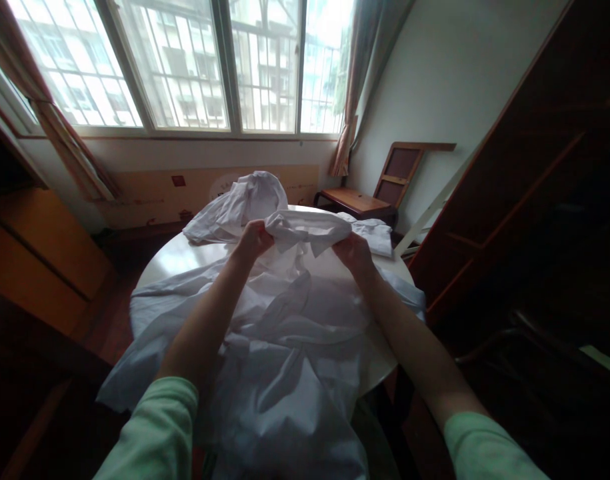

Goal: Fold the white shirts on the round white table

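We are in a home, in a lived-in room. A wide barred window [185, 67] with curtains [67, 143] looks onto apartment blocks. We see a round white table [179, 257], a wooden chair [379, 187] in the corner, a dark wooden cabinet [535, 200] and a wood floor [105, 320].

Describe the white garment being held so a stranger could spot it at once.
Find the round white table below the window. The white shirt spreads across it and hangs off the near edge. Unlike the crumpled white pile at the far side, its top is gripped by the left hand and right hand.
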Demonstrator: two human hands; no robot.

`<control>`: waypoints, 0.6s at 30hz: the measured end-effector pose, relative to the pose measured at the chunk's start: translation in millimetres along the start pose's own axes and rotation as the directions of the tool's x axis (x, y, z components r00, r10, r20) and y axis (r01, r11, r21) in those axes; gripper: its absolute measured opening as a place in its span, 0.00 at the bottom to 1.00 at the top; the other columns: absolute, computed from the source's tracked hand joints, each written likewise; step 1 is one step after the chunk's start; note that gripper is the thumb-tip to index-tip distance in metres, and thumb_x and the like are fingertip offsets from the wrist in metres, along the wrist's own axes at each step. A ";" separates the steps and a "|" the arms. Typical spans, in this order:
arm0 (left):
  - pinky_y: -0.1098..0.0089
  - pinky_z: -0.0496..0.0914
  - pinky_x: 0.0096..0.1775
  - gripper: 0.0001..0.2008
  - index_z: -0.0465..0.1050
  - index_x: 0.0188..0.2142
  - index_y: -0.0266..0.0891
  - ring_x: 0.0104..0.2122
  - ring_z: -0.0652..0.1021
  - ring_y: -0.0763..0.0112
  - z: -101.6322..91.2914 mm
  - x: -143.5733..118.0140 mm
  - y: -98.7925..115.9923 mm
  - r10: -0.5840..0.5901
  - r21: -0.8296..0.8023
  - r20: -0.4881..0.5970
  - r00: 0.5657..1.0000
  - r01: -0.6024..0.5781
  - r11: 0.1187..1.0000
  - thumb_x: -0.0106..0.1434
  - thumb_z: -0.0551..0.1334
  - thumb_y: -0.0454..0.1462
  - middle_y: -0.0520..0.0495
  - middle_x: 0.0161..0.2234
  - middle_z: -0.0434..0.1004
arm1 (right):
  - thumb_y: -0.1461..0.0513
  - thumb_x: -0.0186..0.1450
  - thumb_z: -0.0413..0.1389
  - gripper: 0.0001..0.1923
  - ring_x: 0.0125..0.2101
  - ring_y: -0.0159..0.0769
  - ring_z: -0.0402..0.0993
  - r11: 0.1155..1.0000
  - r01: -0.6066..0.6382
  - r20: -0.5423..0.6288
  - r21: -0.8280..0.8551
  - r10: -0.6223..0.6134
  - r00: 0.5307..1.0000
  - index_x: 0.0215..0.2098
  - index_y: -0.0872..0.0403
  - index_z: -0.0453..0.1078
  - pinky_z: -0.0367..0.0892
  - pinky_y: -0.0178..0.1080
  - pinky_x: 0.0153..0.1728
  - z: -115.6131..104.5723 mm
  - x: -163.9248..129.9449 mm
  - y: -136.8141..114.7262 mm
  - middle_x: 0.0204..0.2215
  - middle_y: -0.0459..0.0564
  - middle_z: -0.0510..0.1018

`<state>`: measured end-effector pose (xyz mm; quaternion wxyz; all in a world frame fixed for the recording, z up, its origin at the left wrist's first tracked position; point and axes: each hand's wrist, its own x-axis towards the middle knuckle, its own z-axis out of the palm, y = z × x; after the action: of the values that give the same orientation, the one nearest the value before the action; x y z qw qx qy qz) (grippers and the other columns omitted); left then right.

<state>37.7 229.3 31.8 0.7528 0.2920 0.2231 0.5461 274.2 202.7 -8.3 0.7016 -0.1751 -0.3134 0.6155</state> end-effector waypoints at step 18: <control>0.77 0.69 0.26 0.03 0.72 0.30 0.31 0.18 0.74 0.76 -13.9 -4.4 1.8 -0.250 0.400 -0.045 0.967 0.247 0.883 0.58 0.62 0.31 0.47 0.20 0.76 | 0.60 0.63 0.54 0.08 0.28 0.31 0.75 0.889 -0.247 0.087 -0.385 0.302 0.949 0.35 0.57 0.71 0.71 0.32 0.33 -9.6 -4.4 -2.2 0.29 0.48 0.80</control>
<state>26.0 228.2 23.0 0.7411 0.4115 0.3633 0.3865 281.9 199.3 -15.0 0.5373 -0.3013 -0.4454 0.6497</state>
